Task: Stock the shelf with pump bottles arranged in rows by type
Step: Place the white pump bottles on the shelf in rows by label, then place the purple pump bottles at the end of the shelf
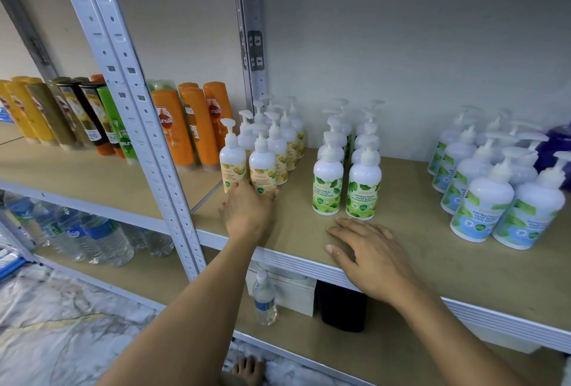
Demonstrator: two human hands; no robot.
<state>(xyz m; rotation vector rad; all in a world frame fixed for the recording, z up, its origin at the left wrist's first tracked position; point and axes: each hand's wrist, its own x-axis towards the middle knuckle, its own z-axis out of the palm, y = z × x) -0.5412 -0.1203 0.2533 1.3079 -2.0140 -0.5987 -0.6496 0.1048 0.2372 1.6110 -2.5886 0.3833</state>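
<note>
On the shelf (448,265), near left, the left grip (247,212), fingers straight, touches the two front yellow-label pump bottles (262,169); the right grip (367,256) rests flat and empty just before the green-label bottles (328,181). Farther right stand blue-label bottles (482,203).

- Left yellow-label pump bottles (262,166): white bodies and pumps, yellow-orange labels with a fruit print.
- Middle green-label pump bottles (328,183): white, with a green leaf pattern.
- Right blue-label pump bottles (482,203): white, with pale blue labels and green leaves.
- Shampoo bottles (173,129), far left: orange, green, black, olive and yellow.
- Shelf (432,262): tan board with a pale grey metal edge.
- Container (556,144), far right: purple.
- Water bottles (102,231), lower left: clear, with blue labels.
- Floor (61,324): white with grey marble veins.
</note>
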